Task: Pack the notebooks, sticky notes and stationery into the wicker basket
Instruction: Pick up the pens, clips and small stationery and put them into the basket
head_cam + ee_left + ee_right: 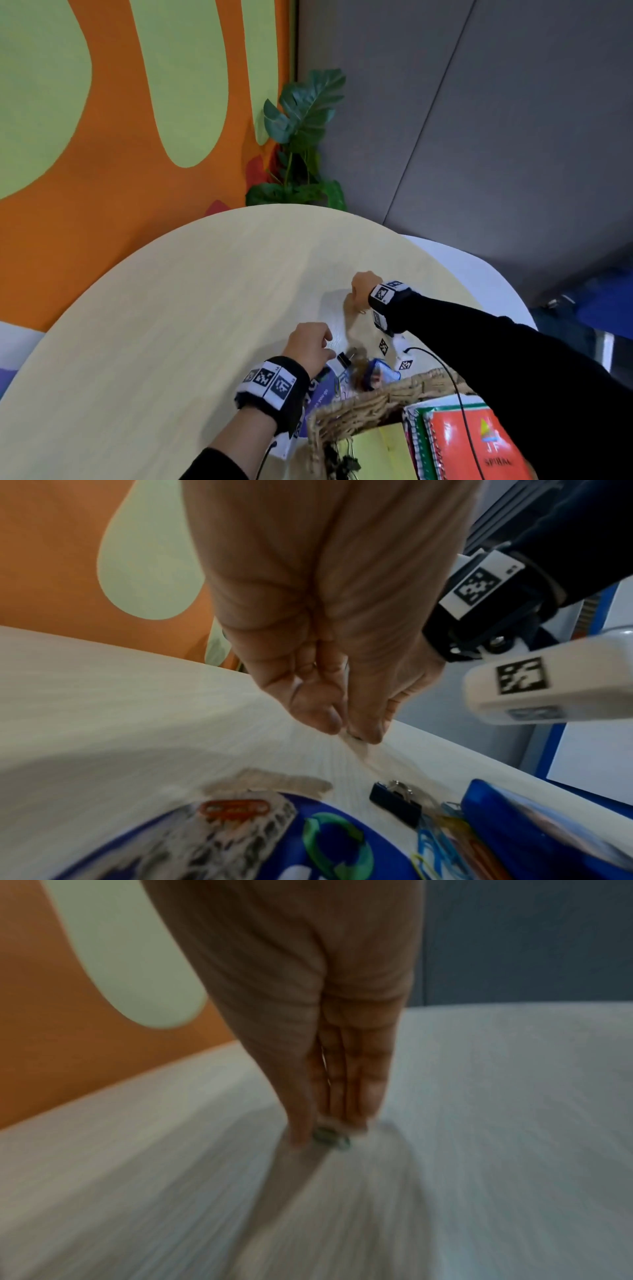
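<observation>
Lying on the round table (171, 308): binder clip (394, 800) just left of the paper clips (435, 837), both beyond the wicker basket (359, 407). Sitting inside the basket, right side: spiral notebooks (472, 445). Standing behind the table: plant (301, 137).

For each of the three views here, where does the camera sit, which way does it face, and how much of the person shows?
Head: worn on the head, looking forward and down over the round table; shows both forearms, left hand, right hand and the wicker basket.
Left wrist: looks along the left hand's palm to pinched fingertips, with a black binder clip and coloured paper clips below.
Right wrist: blurred; looks along the right hand to fingertips at the tabletop.
Shared: head and left wrist views both show the binder clip and the right wristband.
</observation>
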Available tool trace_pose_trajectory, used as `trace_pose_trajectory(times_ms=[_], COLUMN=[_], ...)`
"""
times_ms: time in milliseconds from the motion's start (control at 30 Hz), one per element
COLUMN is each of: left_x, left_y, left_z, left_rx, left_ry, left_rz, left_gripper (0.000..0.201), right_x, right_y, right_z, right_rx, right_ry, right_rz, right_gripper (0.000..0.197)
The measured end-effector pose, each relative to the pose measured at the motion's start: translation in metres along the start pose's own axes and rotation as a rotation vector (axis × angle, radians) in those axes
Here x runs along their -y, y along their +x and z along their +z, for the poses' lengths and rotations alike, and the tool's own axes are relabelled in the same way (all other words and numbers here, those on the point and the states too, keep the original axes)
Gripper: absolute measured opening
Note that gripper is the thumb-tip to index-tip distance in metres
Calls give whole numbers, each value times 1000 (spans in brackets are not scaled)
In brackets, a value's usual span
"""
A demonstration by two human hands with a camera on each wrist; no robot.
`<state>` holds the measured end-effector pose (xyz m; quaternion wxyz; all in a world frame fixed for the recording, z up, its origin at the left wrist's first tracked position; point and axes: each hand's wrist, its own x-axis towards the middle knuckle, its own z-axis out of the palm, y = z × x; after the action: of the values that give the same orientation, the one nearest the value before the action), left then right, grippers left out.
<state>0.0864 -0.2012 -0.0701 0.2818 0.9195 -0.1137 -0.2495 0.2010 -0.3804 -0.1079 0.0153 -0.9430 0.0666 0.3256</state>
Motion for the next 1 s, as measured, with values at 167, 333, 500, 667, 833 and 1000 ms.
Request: trace_pose_trajectory(times_ms=[167,333,500,667,833,1000], left_x=[-4,-15,-20,-25,-26,-39], left_y=[10,11,18,18,4,-38], left_z=[14,24,20,13,-10,-50], left_rx=[36,29,108,92,-48,-189], left_ry=[6,79,112,159,70,-33], left_rz=[13,67,30,45,63,85], left_gripper=[34,19,23,30,34,27], right_x=[21,16,24,12,-2,3], right_y=[-30,-21,-74,-164,-252,-284], right_z=[-17,-17,-59,-83,-31,47], right_rx=[8,61,-11,-221,-186,52], right_ry=[21,-82,-21,155,283,229], right_rz=[-27,-53,-160,-360,-483,-486], right_gripper=[38,29,26,11,7,6])
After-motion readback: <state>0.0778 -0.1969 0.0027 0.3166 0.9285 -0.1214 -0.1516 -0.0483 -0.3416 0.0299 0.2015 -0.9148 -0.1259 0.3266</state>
